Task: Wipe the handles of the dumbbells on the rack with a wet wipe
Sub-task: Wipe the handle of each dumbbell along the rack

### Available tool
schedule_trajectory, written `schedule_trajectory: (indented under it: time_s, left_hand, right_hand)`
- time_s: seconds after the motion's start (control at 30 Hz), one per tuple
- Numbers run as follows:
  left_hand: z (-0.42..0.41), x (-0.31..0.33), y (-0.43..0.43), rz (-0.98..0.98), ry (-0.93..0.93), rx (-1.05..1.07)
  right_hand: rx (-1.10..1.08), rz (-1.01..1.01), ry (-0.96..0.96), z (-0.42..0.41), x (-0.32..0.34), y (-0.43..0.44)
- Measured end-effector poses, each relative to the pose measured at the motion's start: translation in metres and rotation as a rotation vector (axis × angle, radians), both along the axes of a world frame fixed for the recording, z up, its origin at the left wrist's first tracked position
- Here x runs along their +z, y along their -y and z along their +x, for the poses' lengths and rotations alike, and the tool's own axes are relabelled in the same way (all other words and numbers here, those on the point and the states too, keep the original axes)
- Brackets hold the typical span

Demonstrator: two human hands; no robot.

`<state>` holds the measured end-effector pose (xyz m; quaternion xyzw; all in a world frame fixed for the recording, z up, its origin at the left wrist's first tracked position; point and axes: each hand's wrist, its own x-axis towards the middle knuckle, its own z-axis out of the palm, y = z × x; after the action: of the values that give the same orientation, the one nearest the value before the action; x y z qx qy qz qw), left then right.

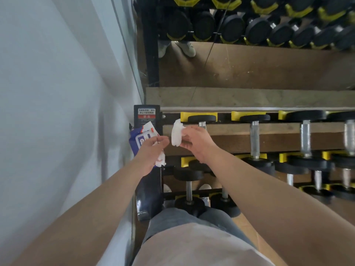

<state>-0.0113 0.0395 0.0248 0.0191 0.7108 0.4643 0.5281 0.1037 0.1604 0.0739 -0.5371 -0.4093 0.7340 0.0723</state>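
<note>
My right hand (pixel 194 140) pinches a crumpled white wet wipe (pixel 176 134) above the left end of the top shelf of the dumbbell rack (pixel 226 115). My left hand (pixel 152 150) is closed on another white wipe (pixel 160 160) beside the blue wet wipe pack (pixel 141 138), which rests on the rack's left post. The nearest dumbbell (pixel 202 120) lies just behind my right hand, its handle mostly hidden. More dumbbells with metal handles (pixel 255 139) lie to the right on yellow cradles.
A white wall (pixel 57 93) runs close along the left. A mirror (pixel 249 45) behind the rack reflects dumbbells and shoes. Lower shelves hold more black dumbbells (pixel 189 189). My knees are right against the rack's front.
</note>
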Motion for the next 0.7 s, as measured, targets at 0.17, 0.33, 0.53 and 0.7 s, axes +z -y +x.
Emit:
schedule_trajectory:
  time_s: [0.17, 0.33, 0.53, 0.7]
  left_hand:
    - [0.017, -0.002, -0.020, 0.055, 0.103, 0.002]
    - [0.036, -0.003, -0.041, 0.035, 0.188, 0.108]
    - [0.054, 0.000, -0.054, -0.052, 0.172, 0.061]
    - [0.068, -0.005, -0.060, -0.105, 0.145, 0.061]
  right_hand:
    - [0.040, 0.209, 0.248, 0.030, -0.008, -0.015]
    - [0.086, 0.605, 0.489, 0.058, -0.022, -0.041]
    - [0.412, 0.646, 0.455, 0.064, -0.038, -0.055]
    - [0.785, 0.552, 0.527, 0.084, -0.047, -0.052]
